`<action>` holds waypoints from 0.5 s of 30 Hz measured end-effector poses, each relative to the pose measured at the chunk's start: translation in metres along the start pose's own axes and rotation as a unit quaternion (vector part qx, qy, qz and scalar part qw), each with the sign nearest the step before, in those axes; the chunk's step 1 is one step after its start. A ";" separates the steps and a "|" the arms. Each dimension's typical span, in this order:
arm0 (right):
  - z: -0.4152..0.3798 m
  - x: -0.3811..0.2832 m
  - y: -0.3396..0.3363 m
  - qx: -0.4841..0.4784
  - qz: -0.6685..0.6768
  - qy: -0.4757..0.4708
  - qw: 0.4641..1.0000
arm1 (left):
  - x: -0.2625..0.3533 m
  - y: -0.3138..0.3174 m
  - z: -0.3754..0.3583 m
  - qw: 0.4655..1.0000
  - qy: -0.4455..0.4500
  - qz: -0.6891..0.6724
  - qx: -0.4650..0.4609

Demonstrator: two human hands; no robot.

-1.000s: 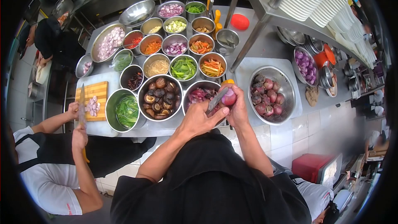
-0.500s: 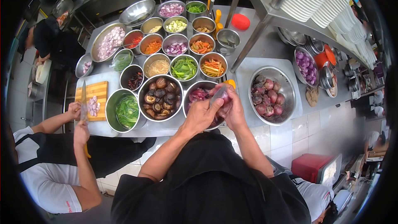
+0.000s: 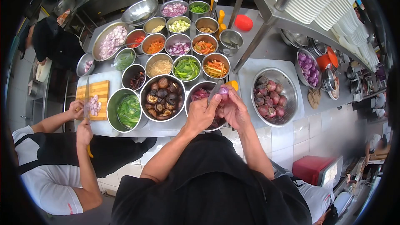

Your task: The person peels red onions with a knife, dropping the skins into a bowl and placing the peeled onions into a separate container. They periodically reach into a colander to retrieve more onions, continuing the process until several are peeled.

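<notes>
Head view: colander (image 3: 292,96) of red onions (image 3: 273,96) right, mushroom pot (image 3: 162,121) left. Hands close together over reddish-scrap pot (image 3: 215,129); left hand (image 3: 201,113) fingers clamped on knife (image 3: 215,89), right hand (image 3: 236,114) fingers around purple onion (image 3: 224,91).

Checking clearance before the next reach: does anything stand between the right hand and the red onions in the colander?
Only the left rim of the colander rises between the right hand and the red onions; nothing visible covers them. The right hand already holds an onion, with the knife in the left hand beside it.
</notes>
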State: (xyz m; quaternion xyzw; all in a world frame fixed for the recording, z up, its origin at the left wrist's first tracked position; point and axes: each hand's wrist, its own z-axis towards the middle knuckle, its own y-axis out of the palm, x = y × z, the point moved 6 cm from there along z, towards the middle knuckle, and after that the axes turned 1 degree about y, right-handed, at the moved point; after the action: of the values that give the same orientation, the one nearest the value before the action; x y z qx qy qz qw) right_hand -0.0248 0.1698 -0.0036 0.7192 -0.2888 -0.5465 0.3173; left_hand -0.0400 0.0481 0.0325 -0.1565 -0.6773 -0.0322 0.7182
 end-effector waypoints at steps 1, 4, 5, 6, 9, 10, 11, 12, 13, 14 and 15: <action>0.001 0.002 -0.001 -0.018 0.029 0.023 0.999 | -0.004 0.000 0.000 1.000 0.000 0.000 -0.001; 0.003 0.001 -0.002 -0.078 0.013 0.015 0.997 | -0.028 0.006 0.005 0.999 -0.041 0.025 -0.023; 0.003 0.001 -0.001 -0.079 0.013 0.015 0.997 | -0.027 0.006 0.005 1.000 -0.006 -0.004 0.020; 0.003 0.000 0.002 -0.065 0.005 0.011 0.998 | -0.024 0.005 0.004 0.997 0.028 -0.034 0.062; 0.008 0.007 -0.004 -0.028 0.004 -0.005 1.000 | -0.024 0.001 0.002 0.997 0.020 0.034 0.068; 0.010 0.009 -0.007 -0.005 0.012 -0.016 1.000 | -0.022 0.002 0.001 0.997 0.020 0.034 0.068; 0.010 0.011 -0.006 -0.005 0.013 -0.016 1.000 | -0.020 0.002 0.000 0.996 0.027 0.034 0.075; 0.010 0.011 -0.005 0.002 0.014 -0.031 0.999 | -0.018 0.001 -0.001 0.995 0.033 0.034 0.082; 0.009 0.010 -0.005 0.010 0.015 -0.046 0.999 | -0.020 0.002 -0.002 0.995 0.033 0.034 0.082; 0.010 0.011 -0.005 0.010 0.015 -0.046 0.999 | -0.024 0.003 -0.003 0.996 0.030 0.037 0.075; 0.011 0.012 -0.005 0.011 0.022 -0.049 0.998 | -0.024 0.004 -0.004 0.997 0.027 0.040 0.067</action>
State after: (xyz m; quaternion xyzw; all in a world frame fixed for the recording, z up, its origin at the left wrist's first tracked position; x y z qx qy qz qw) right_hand -0.0321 0.1627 -0.0170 0.6885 -0.3260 -0.5707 0.3065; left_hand -0.0373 0.0471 0.0081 -0.1344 -0.6510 0.0381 0.7461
